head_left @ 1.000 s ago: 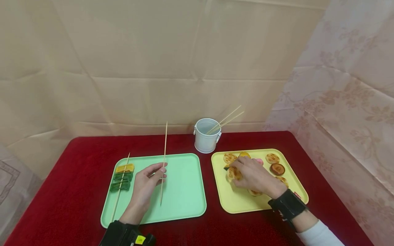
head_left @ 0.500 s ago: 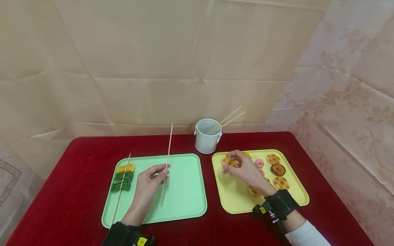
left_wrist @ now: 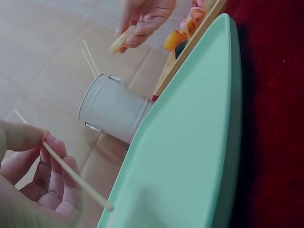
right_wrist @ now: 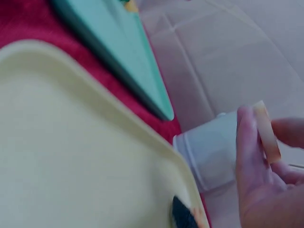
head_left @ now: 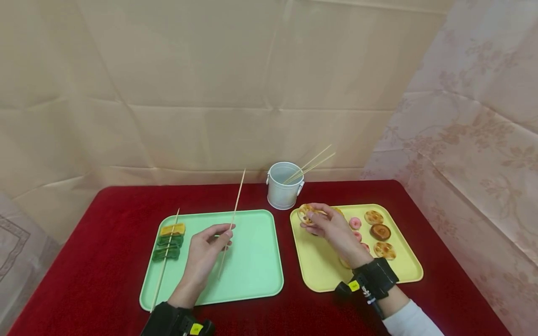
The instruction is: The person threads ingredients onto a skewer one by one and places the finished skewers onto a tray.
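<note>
Left fingers [head_left: 215, 228] pinch stick [head_left: 237, 198], right fingers [head_left: 321, 207] pinch round slice [head_left: 305, 214] above far-left corner of yellow tray [head_left: 315, 268]: pre-threading, likely; alignment needed next.

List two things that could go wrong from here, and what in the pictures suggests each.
1. Pricked fingers: the left hand pinches a bare wooden skewer, its thin upper end exposed; it might poke the right hand if that pushes the browned round slice on.
2. Knocked skewers: the right hand is near the white bucket, where other skewers lean over the rim; it could catch them.
</note>
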{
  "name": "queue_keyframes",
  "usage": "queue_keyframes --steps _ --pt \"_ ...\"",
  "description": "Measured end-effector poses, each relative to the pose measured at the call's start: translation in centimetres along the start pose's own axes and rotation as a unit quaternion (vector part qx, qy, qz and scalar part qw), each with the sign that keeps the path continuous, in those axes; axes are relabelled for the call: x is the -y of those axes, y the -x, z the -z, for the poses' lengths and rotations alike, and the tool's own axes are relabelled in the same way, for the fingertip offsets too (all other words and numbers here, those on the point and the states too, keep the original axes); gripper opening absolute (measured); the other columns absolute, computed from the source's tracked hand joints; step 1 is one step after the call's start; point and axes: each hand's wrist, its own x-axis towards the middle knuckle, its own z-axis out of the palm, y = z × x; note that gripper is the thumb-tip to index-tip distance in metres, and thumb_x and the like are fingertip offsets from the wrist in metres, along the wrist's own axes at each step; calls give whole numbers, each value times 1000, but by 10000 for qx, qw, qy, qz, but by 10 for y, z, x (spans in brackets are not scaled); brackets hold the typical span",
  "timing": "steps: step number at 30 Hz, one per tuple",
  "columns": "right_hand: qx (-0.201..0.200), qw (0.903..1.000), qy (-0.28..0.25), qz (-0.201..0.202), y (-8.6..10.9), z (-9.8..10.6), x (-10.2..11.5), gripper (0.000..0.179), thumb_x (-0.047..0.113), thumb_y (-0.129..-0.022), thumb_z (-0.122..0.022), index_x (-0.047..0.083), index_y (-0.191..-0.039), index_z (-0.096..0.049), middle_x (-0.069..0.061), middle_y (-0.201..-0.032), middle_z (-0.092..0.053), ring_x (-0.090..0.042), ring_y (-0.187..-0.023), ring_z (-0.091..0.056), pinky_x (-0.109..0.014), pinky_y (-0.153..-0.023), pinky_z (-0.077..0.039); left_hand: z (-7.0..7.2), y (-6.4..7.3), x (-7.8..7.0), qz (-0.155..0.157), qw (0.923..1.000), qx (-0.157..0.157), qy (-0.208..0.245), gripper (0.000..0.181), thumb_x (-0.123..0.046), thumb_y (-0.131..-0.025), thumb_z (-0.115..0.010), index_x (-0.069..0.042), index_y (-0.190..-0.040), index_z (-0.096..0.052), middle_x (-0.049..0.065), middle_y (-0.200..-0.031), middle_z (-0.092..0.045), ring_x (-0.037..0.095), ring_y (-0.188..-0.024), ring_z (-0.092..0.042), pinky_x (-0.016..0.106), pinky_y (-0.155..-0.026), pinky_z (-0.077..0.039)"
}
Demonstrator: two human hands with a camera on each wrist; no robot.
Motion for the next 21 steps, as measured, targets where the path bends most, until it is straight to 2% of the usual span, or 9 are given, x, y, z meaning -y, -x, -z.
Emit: queue_keyframes --steps 5,8,12,17,21 --pt "-353 9992 -170 -64 -5 -7 6 50 26 -102 -70 -1 -138 -50 -8 -111 -69 -19 -96 -73 -30 -89 -58 -2 1 2 -319 9981 53 -518 19 -8 -99 -70 -4 -116 -78 16 -113 -75 26 -85 -67 27 -72 -54" --pt "-504 9984 -272 -24 -10 -11 9 49 26 -101 -71 -1 -136 -51 -7 -109 -68 -16 -94 -70 -27 -87 -58 -4 2 5 -701 9923 56 -1016 16 -8 -97 -72 -7 -112 -80 10 -106 -77 20 -86 -67 25 -70 -52" --pt "-593 9968 -503 164 -13 -19 12 45 21 -102 -68 -3 -137 -52 -6 -112 -66 -15 -94 -67 -24 -86 -57 -8 3 10 -1080 9839 141 -1418 14 -6 -94 -75 -9 -106 -82 3 -98 -77 16 -86 -67 25 -70 -50" --pt "-756 9928 -873 307 -14 -26 12 40 16 -103 -66 -3 -137 -54 -6 -114 -65 -14 -93 -66 -23 -84 -57 -11 4 12 -1197 9762 286 -1788 12 -6 -93 -76 -10 -101 -83 0 -95 -75 16 -85 -67 28 -72 -53" --pt "-870 9867 -1356 200 -15 -28 7 36 13 -103 -66 -2 -134 -55 -4 -109 -67 -12 -88 -67 -22 -81 -58 -12 5 14 -1234 9700 438 -2047 10 -7 -94 -76 -11 -99 -83 1 -91 -75 15 -83 -66 29 -73 -53"
